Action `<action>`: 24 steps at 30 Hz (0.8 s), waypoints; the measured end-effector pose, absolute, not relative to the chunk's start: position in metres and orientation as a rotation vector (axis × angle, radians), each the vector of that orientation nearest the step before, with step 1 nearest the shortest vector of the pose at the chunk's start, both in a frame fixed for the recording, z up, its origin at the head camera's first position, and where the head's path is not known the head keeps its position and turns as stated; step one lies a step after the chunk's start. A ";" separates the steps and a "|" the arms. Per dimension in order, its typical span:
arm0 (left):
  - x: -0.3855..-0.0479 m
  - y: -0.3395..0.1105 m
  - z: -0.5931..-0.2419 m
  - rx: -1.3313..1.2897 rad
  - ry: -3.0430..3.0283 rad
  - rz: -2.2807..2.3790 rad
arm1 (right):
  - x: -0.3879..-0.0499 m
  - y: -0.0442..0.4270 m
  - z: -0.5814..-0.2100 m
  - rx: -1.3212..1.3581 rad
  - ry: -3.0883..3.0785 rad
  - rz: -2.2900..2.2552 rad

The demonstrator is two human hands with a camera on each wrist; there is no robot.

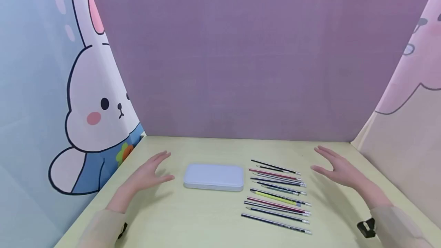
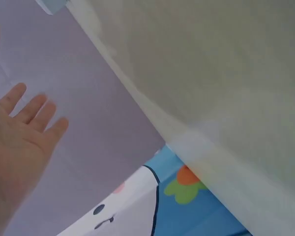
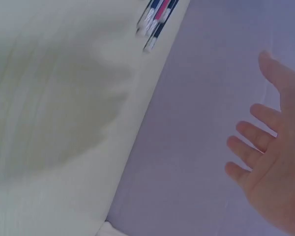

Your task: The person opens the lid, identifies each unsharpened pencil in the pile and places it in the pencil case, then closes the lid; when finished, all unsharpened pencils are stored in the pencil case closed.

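A pale closed case [image 1: 213, 177] lies flat near the middle of the table. To its right, several pencils [image 1: 275, 198] lie in a loose column, mostly dark, with some red and a yellow-green one. My left hand [image 1: 148, 173] hovers left of the case, fingers spread and holding nothing; the left wrist view shows the same empty hand [image 2: 27, 142]. Right of the pencils, my right hand [image 1: 341, 169] is raised with relaxed, parted fingers and touches nothing. In the right wrist view, that hand [image 3: 275, 157] is at the right edge, pencil ends [image 3: 155, 22] at the top.
The pale yellow table [image 1: 193, 221] meets a purple cloth backdrop [image 1: 227, 56] at its far edge. A blue curtain with a rabbit print [image 1: 93, 87] hangs at the left, and a pink and cream curtain [image 1: 410, 121] at the right.
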State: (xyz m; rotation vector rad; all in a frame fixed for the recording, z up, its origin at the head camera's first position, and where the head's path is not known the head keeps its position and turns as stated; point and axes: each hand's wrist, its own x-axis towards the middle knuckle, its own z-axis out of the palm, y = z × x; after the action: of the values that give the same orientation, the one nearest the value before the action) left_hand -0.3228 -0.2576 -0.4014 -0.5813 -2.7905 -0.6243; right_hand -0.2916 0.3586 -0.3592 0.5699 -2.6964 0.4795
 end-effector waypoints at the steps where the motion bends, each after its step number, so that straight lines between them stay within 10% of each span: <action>1: -0.324 -0.255 -0.401 -0.586 -2.796 -0.653 | -0.292 0.354 -0.358 0.579 -2.690 0.495; 24: -0.353 -0.211 -0.406 -0.672 -2.856 -1.117 | -0.318 0.198 -0.351 0.849 -2.610 0.769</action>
State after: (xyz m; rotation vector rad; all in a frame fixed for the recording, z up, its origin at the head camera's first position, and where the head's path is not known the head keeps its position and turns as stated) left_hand -0.3529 -0.2107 -0.4058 -0.6720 -2.8560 -1.1167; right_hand -0.3184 0.1984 -0.3513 0.8487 -2.6102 0.7693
